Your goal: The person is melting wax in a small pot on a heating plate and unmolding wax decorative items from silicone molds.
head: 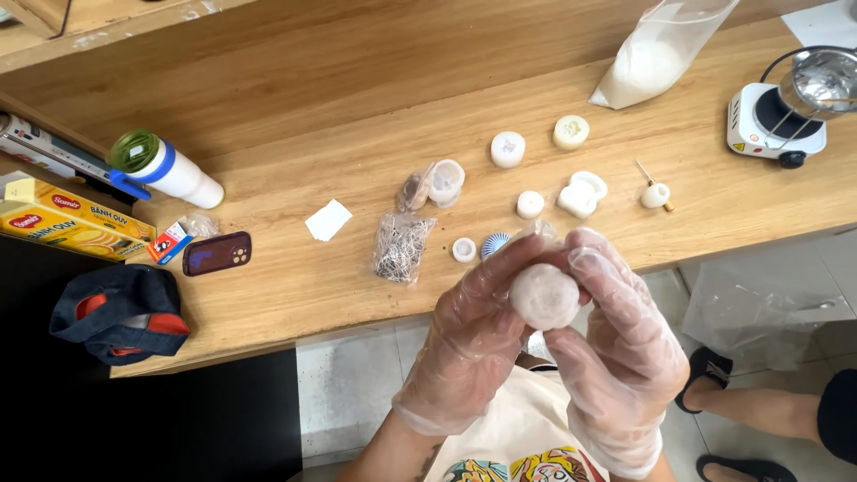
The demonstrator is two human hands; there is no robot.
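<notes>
Two gloved hands hold one pale, round lump (pixel 544 295) in front of the person's chest, just off the near edge of the wooden tabletop (pixel 295 161). Left hand (pixel 473 330): grip closed around the lump's left side, fingers curled over the top. Right hand (pixel 620 348): grip closed on the right side and underside, thumb against the face. Both wear thin clear disposable gloves. Judged from its matt, slightly uneven surface, the lump is likely soft, light and easily dented; the film gloves may slide on it, so a cupped hold around its widest part, with support beneath, looks the safest place to take it. On the tabletop, apart from one another, stand several small white round pieces (pixel 507 149), a white piece with a wooden stick (pixel 655 195), a clear packet of thin metal bits (pixel 401 245), a bag of white powder (pixel 647 62), a small electric hotplate (pixel 768 120) carrying a metal pot, a white bottle with blue trim (pixel 170 168), a dark phone (pixel 217 253) and yellow boxes (pixel 67 219). A dark bag (pixel 120 312) sits at the left edge. Floor is pale tile; another person's sandalled feet (pixel 710 366) show at the right.
</notes>
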